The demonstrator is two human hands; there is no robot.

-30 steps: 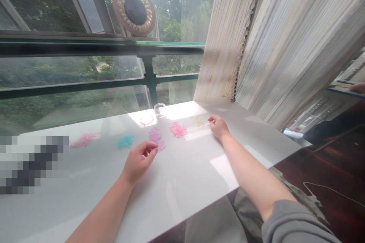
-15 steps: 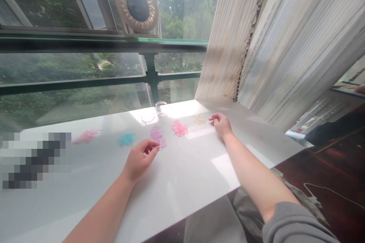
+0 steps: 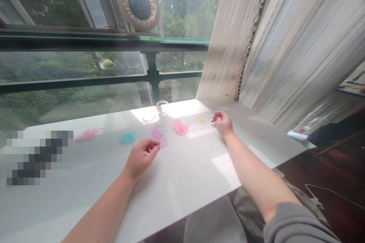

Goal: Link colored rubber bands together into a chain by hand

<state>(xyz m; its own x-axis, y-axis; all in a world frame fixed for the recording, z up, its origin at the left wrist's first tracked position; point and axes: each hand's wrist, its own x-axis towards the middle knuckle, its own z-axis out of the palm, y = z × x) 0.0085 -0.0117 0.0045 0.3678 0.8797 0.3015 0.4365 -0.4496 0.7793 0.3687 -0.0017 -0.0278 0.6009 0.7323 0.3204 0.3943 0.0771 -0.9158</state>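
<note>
My left hand (image 3: 144, 155) rests low over the white table, thumb and forefinger pinched together at the near edge of a pile of thin purple loops (image 3: 157, 132) that look like small elastic bands. What lies between those fingertips is too small to make out. My right hand (image 3: 222, 122) is just right of a sparse pale yellow pile (image 3: 200, 119), its fingers loosely bent and slightly apart, with nothing visible in them. Between the hands lies a pink pile (image 3: 180, 127). A turquoise pile (image 3: 128, 137) and another pink pile (image 3: 88, 134) are farther left.
A clear round container (image 3: 162, 107) stands at the table's back edge, with a clear round lid (image 3: 148, 117) beside it. A fan (image 3: 139, 4) sits on the window ledge above. A curtain (image 3: 219, 45) hangs at the right. At far left, part of the table (image 3: 182, 182) is pixelated.
My right hand has drawn slightly right, away from the yellow pile, and its fingers have loosened. My left hand stays at the purple pile. The view has shifted a little.
</note>
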